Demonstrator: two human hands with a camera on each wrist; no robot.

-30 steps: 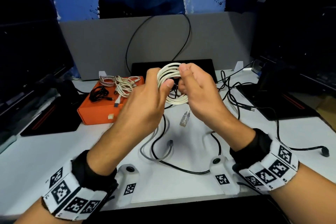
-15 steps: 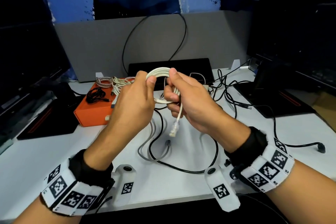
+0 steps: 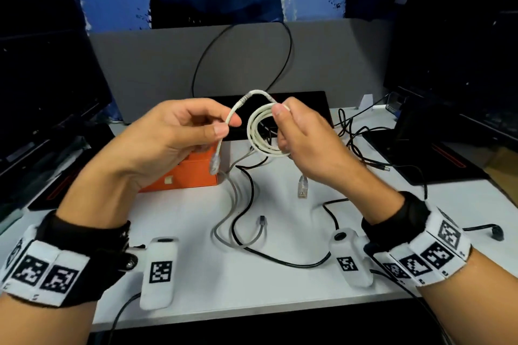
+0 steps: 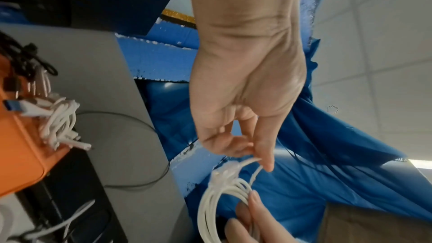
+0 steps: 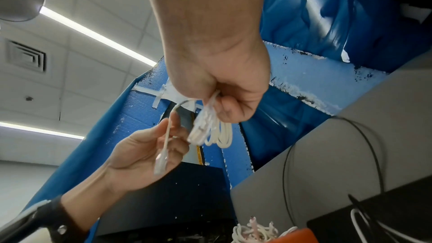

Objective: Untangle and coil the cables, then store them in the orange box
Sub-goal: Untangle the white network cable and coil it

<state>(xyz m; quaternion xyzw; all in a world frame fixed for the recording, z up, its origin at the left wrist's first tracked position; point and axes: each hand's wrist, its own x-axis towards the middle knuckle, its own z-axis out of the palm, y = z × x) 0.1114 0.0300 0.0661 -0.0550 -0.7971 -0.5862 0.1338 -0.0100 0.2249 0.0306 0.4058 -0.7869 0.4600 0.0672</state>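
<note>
A white network cable is wound into a small coil (image 3: pixel 259 131), which my right hand (image 3: pixel 280 120) grips at its right side above the table. One free end arches out of the coil's top to my left hand (image 3: pixel 227 126), which pinches it between thumb and forefinger. Its clear plug (image 3: pixel 215 163) dangles below that pinch. The other plug (image 3: pixel 302 187) hangs under my right hand. The orange box (image 3: pixel 190 173) sits behind my left hand, mostly hidden. In the left wrist view, coiled white cables (image 4: pixel 60 123) lie on the box (image 4: pixel 21 154).
A grey cable (image 3: pixel 234 202) and a black cable (image 3: pixel 280 258) lie looped on the white table (image 3: pixel 280 294) below my hands. More black cables (image 3: pixel 356 140) tangle at the right. Dark monitors stand on both sides, with a grey partition (image 3: pixel 157 64) behind.
My left hand has let go of the coil and now pinches the free end, drawn out to the left. The coil has passed to my right hand, and both hands have moved apart.
</note>
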